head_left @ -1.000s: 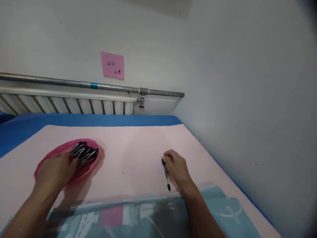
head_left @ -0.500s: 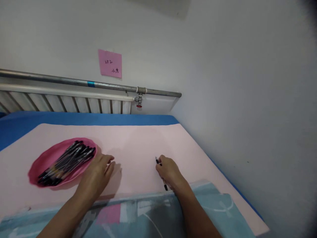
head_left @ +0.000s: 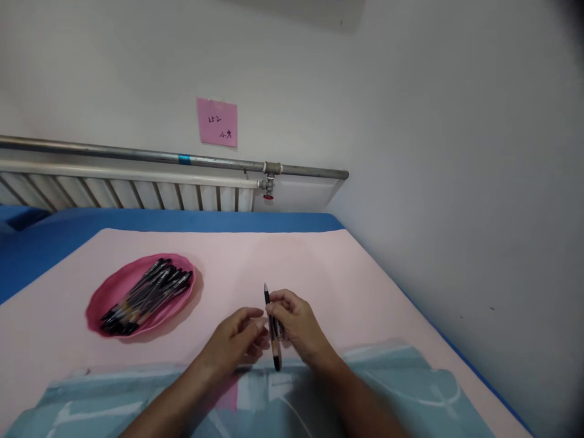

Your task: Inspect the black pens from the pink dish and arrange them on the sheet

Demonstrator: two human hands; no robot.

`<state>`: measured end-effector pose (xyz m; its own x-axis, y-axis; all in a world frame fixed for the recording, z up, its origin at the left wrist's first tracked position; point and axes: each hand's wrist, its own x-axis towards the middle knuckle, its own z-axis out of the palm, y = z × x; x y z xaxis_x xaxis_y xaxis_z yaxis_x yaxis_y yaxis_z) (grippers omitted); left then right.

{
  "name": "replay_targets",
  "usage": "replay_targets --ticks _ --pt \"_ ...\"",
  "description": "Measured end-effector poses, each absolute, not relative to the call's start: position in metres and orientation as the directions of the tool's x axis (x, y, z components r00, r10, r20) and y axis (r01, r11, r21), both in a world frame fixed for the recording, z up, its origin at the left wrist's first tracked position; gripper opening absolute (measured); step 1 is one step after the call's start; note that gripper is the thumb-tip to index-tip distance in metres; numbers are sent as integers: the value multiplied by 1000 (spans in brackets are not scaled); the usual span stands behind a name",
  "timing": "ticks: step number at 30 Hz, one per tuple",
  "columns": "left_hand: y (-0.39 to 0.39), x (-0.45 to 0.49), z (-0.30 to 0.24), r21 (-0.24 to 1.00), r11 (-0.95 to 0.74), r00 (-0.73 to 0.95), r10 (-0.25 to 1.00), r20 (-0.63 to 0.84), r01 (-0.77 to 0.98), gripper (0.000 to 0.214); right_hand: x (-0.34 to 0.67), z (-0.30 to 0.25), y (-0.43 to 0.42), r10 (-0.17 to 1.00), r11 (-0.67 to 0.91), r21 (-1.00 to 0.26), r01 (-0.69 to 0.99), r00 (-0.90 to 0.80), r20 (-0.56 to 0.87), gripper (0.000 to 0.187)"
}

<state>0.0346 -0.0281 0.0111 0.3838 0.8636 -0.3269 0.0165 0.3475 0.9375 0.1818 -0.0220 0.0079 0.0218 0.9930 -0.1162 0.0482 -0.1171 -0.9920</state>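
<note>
My right hand (head_left: 294, 319) grips a pen (head_left: 274, 344) between thumb and fingers. The pen stands nearly upright, its pointed tip upward, with a black grip, a clear barrel and a black lower end. Another dark piece shows behind the barrel by my right fingers; I cannot make out what it is. My left hand (head_left: 237, 340) is just left of the pen, fingers loosely curved and apart, the fingertips close to the barrel. Whether they touch it I cannot tell. To the left, a pink oval tray (head_left: 104, 298) holds several black-capped pens (head_left: 150, 295) lying in a bundle.
A pale pink sheet (head_left: 301, 261) covers the blue table (head_left: 255, 222). A light blue printed cloth (head_left: 392, 371) lies along the near edge. Behind are a radiator (head_left: 168, 196), a metal pipe (head_left: 228, 163) and a pink note (head_left: 218, 123). A wall (head_left: 447, 201) borders the right side.
My left hand has moved from beside the tray rightward to the pen. My right hand has brought the pen slightly left and turned it more upright. The view has shifted a little left.
</note>
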Motion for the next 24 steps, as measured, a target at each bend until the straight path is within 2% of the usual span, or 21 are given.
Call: replay_targets --ticks 3,5,9,14,21,24 --pt "-32 42 10 869 448 431 840 -329 -210 47 173 8 -27 994 -111 -993 39 -5 -111 13" --pt "-33 43 10 842 468 455 832 -318 -268 46 171 6 -27 993 -116 -993 24 -23 -117 13" --pt "-30 40 9 821 506 442 821 -363 -265 34 174 4 -25 991 -130 -991 -14 -8 -130 18" --pt "-29 36 15 779 543 342 830 -441 -314 15 176 1 -22 991 -24 -999 44 130 -18 16" --pt "-33 40 13 731 598 475 774 -419 -328 29 165 6 -26 969 84 -996 5 235 83 19" --pt "-36 44 11 735 595 464 778 -423 -326 30 161 7 -28 967 100 -995 -8 235 95 17"
